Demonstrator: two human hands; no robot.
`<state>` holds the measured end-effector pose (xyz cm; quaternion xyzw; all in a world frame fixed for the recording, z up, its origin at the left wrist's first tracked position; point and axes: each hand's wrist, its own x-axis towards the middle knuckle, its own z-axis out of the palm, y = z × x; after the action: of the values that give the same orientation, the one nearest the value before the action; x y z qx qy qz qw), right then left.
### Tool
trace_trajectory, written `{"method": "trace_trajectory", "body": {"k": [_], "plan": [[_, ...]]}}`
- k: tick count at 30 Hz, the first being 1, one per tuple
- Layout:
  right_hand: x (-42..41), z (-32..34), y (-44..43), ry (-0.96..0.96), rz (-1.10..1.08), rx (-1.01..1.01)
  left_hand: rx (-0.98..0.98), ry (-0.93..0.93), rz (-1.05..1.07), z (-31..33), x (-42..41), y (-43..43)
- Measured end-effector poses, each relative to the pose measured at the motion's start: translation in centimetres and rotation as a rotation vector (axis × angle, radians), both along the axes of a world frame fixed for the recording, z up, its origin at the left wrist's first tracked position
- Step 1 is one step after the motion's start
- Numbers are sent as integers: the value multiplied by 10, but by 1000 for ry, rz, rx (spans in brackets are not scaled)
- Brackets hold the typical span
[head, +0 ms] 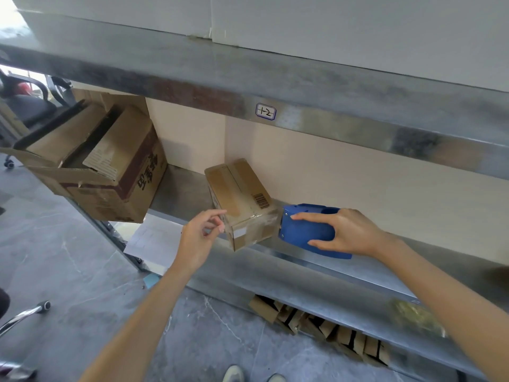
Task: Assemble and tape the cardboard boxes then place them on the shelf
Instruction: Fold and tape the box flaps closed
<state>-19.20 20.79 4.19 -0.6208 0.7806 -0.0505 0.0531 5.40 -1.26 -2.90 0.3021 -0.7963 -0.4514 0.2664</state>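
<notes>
A small taped cardboard box (242, 201) with a barcode sits on the metal shelf (303, 267), its front corner jutting over the shelf's edge. My left hand (202, 235) hovers just left of the box's front corner, fingers loosely curled, holding nothing; whether a fingertip touches the box I cannot tell. My right hand (347, 232) grips a blue tape dispenser (305, 230), which rests on the shelf right beside the box's right side.
A large open cardboard box (110, 172) stands at the shelf's left end. The upper shelf beam (248, 86) with a "1-2" label hangs overhead. Flattened cardboard pieces (325, 326) lie under the shelf. A white sheet (154, 241) and chair legs are on the grey floor.
</notes>
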Motion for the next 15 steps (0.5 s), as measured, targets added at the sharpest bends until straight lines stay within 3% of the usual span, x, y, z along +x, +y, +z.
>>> {"method": "trace_trajectory", "body": {"k": [15], "plan": [[2,-6,-4,41,-15,15,-94,194,81,-31,-10,5]]}}
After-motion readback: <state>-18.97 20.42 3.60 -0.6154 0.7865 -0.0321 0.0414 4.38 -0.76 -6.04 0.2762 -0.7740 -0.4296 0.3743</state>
